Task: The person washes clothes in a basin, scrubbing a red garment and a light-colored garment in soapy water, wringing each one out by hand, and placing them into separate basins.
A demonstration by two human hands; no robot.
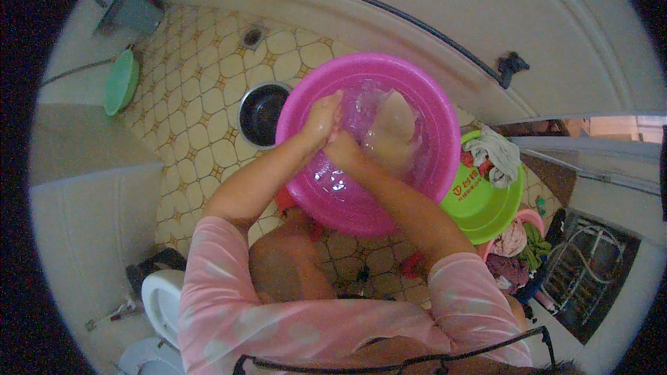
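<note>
Both my hands meet inside a large pink plastic basin, over its left part. My left hand lies against my right hand, and the fingers of both are pressed together. Whether a small piece of cloth is pinched between them cannot be told. Water with bright reflections fills the basin's lower part. A pale cloth lies partly under the water at the basin's right side, apart from my hands.
A dark-bottomed metal pot stands left of the basin on the tiled floor. At right are a lime-green basin with clothes and a pink basin with laundry. A green basin leans left; a white toilet is lower left.
</note>
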